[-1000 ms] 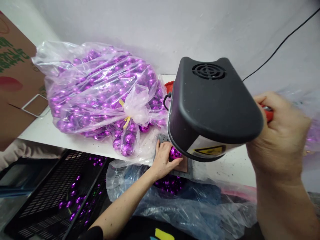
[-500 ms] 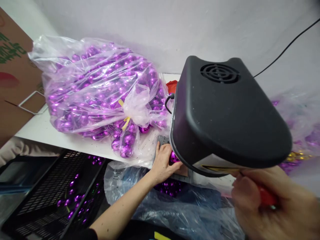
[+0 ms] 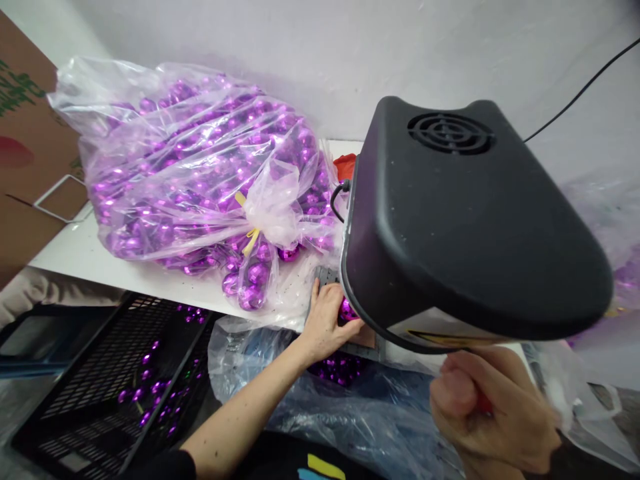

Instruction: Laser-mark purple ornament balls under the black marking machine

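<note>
My left hand (image 3: 325,320) is closed round a shiny purple ball (image 3: 346,311) and holds it on a small grey plate (image 3: 361,348) under the black machine head (image 3: 460,220). My right hand (image 3: 493,410) sits low at the front right, fisted round a red handle (image 3: 483,403) just below the machine head. A clear plastic bag full of purple balls (image 3: 200,180), tied with a yellow band, lies on the white table (image 3: 75,250) to the left of the machine.
A black slatted crate (image 3: 115,387) with several purple balls stands below the table at the left. A blue-tinted plastic bag (image 3: 360,413) with more balls lies in front of me. Cardboard box (image 3: 25,153) at far left. A black cable (image 3: 580,93) runs along the wall.
My right hand has pulled the red handle down from beside the machine head to below it, toward the front. The left hand has kept the ball in place.
</note>
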A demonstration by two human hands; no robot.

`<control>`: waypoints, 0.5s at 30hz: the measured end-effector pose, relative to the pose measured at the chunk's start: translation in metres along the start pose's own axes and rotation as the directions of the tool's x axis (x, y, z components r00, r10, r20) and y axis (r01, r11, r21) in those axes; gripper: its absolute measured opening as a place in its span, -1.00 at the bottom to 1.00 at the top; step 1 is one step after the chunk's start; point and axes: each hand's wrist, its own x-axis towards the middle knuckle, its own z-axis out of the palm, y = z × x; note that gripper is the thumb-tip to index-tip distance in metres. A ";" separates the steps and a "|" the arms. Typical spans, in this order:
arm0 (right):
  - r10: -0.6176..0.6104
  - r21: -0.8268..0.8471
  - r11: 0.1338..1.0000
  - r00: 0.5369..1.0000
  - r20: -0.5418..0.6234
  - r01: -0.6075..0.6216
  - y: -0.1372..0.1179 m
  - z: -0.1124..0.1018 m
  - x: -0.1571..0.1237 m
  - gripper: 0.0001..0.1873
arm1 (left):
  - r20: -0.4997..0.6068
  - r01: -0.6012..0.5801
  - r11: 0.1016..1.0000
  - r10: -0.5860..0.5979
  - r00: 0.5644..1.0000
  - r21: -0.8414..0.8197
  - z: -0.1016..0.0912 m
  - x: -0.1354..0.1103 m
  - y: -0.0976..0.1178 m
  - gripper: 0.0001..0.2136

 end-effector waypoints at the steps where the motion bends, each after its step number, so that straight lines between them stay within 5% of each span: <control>1: -0.044 0.005 0.999 0.998 -0.035 0.044 0.001 0.003 -0.001 -0.93 | -0.001 0.001 1.000 -0.001 1.000 -0.004 0.000 0.000 0.000 -0.67; 15: -0.146 -0.071 0.988 0.984 -0.097 0.140 0.014 0.031 -0.018 -0.94 | 0.015 0.040 0.997 -0.039 0.999 -0.067 -0.001 0.000 0.001 -0.65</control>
